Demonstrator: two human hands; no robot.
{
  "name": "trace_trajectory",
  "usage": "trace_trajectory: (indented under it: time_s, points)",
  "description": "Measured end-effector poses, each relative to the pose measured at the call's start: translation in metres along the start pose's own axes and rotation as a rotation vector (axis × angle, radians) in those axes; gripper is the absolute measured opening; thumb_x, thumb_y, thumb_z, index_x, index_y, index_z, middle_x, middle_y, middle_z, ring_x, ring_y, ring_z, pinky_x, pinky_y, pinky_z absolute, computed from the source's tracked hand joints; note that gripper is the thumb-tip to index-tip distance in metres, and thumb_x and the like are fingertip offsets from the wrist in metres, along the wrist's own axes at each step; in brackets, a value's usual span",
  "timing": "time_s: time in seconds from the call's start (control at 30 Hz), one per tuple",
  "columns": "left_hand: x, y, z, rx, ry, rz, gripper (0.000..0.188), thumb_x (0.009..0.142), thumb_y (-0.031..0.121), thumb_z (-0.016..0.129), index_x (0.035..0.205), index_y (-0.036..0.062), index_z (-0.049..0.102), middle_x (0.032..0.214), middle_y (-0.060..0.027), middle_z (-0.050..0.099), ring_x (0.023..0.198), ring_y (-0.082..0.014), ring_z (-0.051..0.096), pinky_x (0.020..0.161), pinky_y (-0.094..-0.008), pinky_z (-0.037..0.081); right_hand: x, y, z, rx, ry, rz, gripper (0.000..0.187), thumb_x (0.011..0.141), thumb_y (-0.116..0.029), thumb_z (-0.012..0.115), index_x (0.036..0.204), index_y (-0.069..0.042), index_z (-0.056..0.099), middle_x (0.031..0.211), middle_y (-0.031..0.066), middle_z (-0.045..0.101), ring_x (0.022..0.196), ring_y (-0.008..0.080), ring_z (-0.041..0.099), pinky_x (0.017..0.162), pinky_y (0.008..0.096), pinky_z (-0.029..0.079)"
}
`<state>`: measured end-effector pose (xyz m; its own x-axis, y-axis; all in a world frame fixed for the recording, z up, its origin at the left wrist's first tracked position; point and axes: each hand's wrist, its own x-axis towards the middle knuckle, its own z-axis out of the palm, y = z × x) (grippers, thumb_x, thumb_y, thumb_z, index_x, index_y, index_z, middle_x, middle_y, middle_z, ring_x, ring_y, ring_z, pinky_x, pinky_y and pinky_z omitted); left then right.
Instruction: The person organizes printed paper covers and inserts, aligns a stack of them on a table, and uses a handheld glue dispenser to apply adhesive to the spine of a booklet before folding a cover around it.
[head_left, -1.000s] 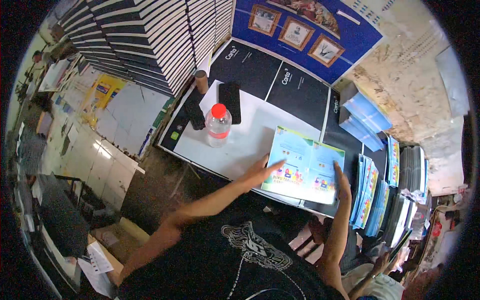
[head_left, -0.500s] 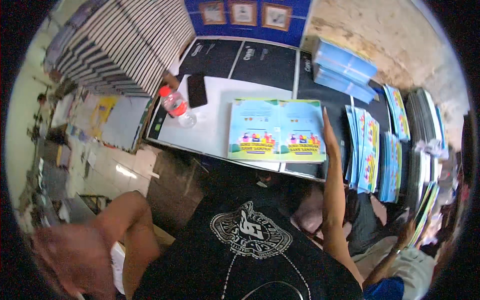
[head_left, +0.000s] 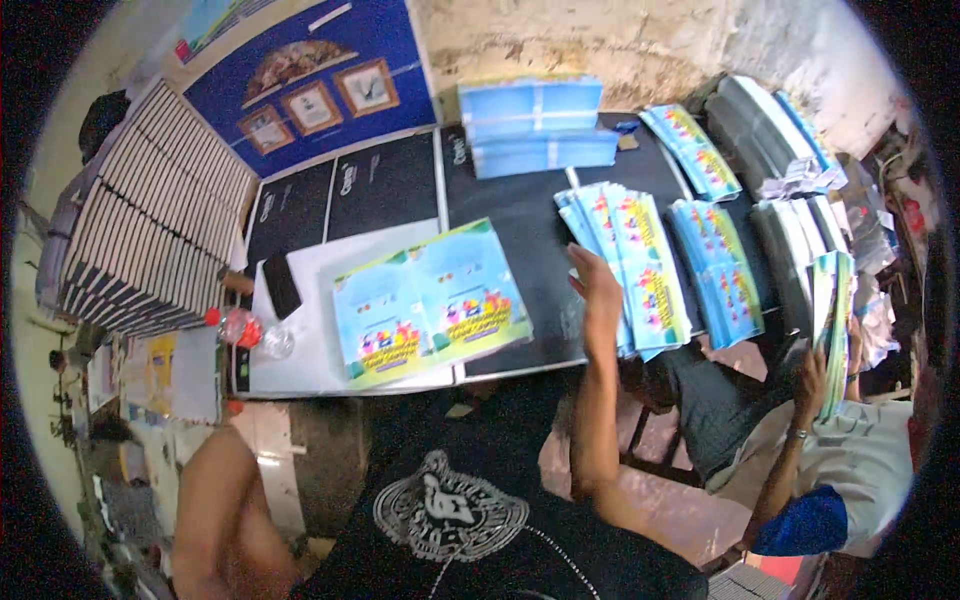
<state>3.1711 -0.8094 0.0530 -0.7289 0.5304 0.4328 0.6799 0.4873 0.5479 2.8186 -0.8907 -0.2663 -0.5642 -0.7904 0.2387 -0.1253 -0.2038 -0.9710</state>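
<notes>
Partly hidden, fanned booklets [head_left: 640,265] behind the right hand [head_left: 598,288]

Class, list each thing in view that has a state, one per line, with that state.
Bottle: capped
Black phone: lying flat
Printed sheets: opened out flat
Printed pile: fanned
Blue bundles: stacked
Right hand: open, empty
Left hand: out of view
Co-worker's hand: gripping papers

Left of the right hand [head_left: 597,285], smooth, glossy paper booklet covers [head_left: 432,305]; farther left, a clear plastic bottle [head_left: 276,342]. Just right of the hand, glossy-looking paper booklets [head_left: 645,265]; beyond, a rough plaster wall [head_left: 560,45].
</notes>
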Motion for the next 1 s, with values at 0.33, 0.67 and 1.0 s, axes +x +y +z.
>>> trace_trajectory:
  time_s: [0.33, 0.67, 1.0]
  points:
    - [-0.082, -0.063, 0.017, -0.412, 0.306, -0.139, 0.054, 0.101, 0.052, 0.045, 0.126, 0.0057, 0.057, 0.110, -0.0191, 0.061, 0.091, -0.0348, 0.058, 0.082, -0.0541, 0.047, -0.066, -0.211, 0.011, 0.680, -1.344, -0.903, 0.039, 0.101, -0.030, 0.052, 0.067, -0.011, 0.052, 0.073, 0.0073, 0.056, 0.063, 0.0242, 0.053, 0.061, 0.0386, 0.039]
    - [-0.167, -0.119, 0.036, -0.530, 0.302, -0.090, 0.053, 0.101, 0.052, 0.046, 0.123, 0.0052, 0.059, 0.109, -0.0188, 0.061, 0.091, -0.0338, 0.058, 0.083, -0.0542, 0.047, -0.066, -0.151, 0.125, 0.738, -1.067, -0.947, 0.026, 0.095, -0.040, 0.061, 0.088, -0.015, 0.065, 0.088, -0.0021, 0.060, 0.077, 0.0144, 0.055, 0.064, 0.0303, 0.039]
    - [-0.175, -0.141, 0.024, -0.513, 0.239, -0.069, 0.052, 0.101, 0.051, 0.046, 0.120, 0.0046, 0.061, 0.108, -0.0184, 0.062, 0.092, -0.0326, 0.058, 0.084, -0.0543, 0.047, -0.029, -0.175, 0.130, 0.652, -1.185, -0.758, 0.046, 0.096, -0.046, 0.053, 0.066, -0.011, 0.054, 0.065, -0.0003, 0.047, 0.054, 0.0154, 0.044, 0.055, 0.0329, 0.030]
